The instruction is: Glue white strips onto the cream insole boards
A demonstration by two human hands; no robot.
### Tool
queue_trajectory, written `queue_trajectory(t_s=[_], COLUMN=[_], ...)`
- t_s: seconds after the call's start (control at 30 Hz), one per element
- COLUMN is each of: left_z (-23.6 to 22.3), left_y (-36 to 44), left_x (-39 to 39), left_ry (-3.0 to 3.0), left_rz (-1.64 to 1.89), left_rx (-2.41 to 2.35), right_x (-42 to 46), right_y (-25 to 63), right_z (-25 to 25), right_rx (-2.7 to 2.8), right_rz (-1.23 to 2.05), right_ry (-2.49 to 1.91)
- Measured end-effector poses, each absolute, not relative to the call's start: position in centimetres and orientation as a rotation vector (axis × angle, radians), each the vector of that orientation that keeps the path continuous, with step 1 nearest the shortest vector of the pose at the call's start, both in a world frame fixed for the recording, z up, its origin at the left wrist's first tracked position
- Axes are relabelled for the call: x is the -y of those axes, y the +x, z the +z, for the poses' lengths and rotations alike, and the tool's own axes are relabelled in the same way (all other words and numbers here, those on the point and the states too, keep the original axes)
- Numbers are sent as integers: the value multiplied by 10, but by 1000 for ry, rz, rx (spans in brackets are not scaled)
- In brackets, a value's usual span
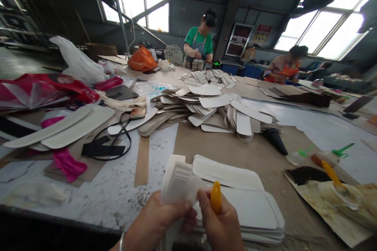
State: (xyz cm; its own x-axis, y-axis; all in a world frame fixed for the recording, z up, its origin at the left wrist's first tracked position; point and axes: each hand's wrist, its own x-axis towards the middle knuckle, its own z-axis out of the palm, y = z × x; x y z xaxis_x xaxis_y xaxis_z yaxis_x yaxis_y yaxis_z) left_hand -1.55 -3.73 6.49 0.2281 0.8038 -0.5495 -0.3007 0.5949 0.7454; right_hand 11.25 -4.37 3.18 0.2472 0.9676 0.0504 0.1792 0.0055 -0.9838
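My left hand (165, 219) is wrapped round a fanned stack of thin white strips (179, 176), held upright above the table's front edge. With thumb and fingers, my right hand (220, 219) pinches the right-hand edge of one strip. A yellow handle (216, 198) sticks up from that same right hand; the tool's other end is hidden. Just beyond and right of my hands lies a pile of flat, pale rounded panels (253, 208), with another row of similar panels (226, 172) behind it.
A large heap of pale rounded pieces (206, 106) covers the table's middle. On the right are a tub with a yellow-handled brush (347, 196), a black cone (275, 141) and green-tipped bottles (303, 155). Bags (79, 62) and black straps (103, 149) lie left. Co-workers (200, 43) stand beyond.
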Motion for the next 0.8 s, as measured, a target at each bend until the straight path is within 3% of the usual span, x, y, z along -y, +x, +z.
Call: queue_trajectory(t_s=[0.2, 0.8], left_z=[73, 70], left_y=[-12, 0], left_x=[42, 52], left_ry=[531, 480], left_rz=[934, 1008], left_rx=[-1041, -964], right_x=[43, 49], right_y=[112, 112], right_z=[35, 38], right_rx=[925, 739], right_rz=[1149, 1296], right_ry=[-1418, -1275])
